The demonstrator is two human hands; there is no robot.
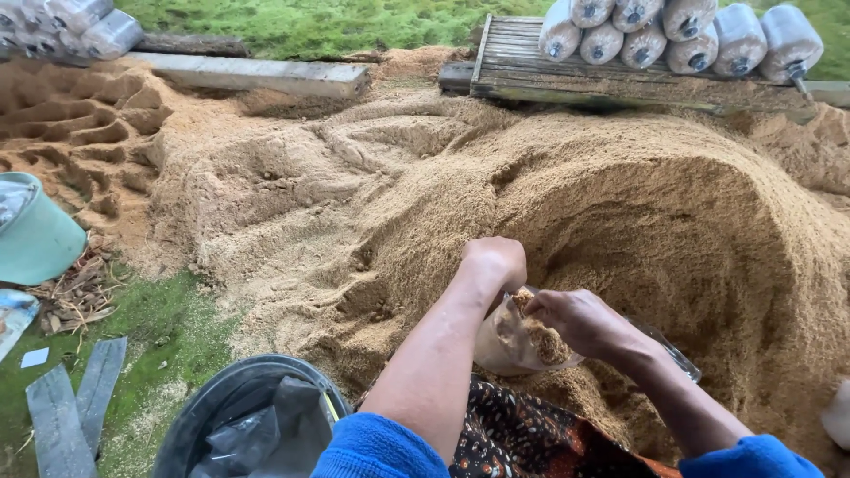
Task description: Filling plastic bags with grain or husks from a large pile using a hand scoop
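Note:
A large pile of tan sawdust [620,204] fills the middle of the view. My left hand [496,262] is a closed fist gripping the top edge of a clear plastic bag [509,347], which is partly filled with sawdust. My right hand [580,320] is at the bag's mouth, fingers curled around a clump of sawdust and the bag's other edge. Both arms wear blue sleeves pushed up. A patterned dark cloth [531,438] covers my lap under the bag.
A black bucket [226,403] lined with black plastic stands at lower left. A teal tub [35,235] sits at the left edge. Filled plastic bags [673,35] lie stacked on a wooden pallet [531,75] at the back. Grey boards [71,407] lie on grass.

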